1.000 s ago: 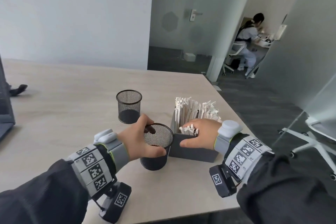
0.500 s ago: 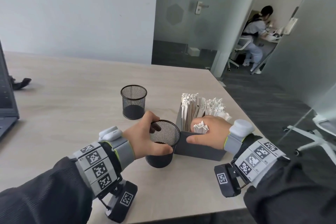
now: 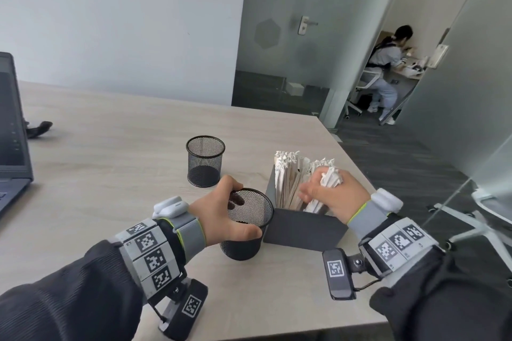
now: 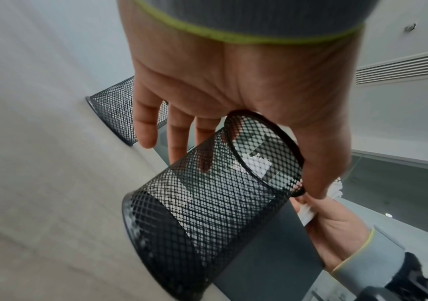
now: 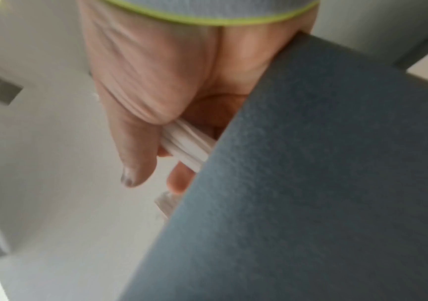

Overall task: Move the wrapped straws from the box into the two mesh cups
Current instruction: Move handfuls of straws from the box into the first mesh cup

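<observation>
On a pale wood tabletop (image 3: 105, 163), a dark grey box (image 3: 303, 230) packed with paper-wrapped straws (image 3: 288, 174) stands at the right, its near left corner touching the nearer of two black mesh cups (image 3: 245, 227); the second mesh cup (image 3: 205, 160) stands apart behind it, and both cups appear to hold no straws. A person steadies the nearer cup with the left hand (image 3: 221, 216), thumb on the near rim and fingers hooked over the far rim and into the mouth, a grip the left wrist view confirms. The right hand (image 3: 332, 196) reaches into the box, its fingers curled round a small bundle of white wrapped straws (image 3: 329, 178) whose crimped tops stick out above the knuckles; the right wrist view, though blurred, shows the bundle (image 5: 184, 146) pinched between thumb and fingers just behind the box wall. The lower ends of the bundle are hidden inside the box. The step in hand looks like the first pick-up: a bundle grasped but not yet clear of the box. The next move calls for lifting the bundle straight up until its ends clear the box wall and the neighbouring straws, then carrying it left over the held cup and lowering it end-first through the rim. An open laptop (image 3: 12, 147) sits at the far left edge.
</observation>
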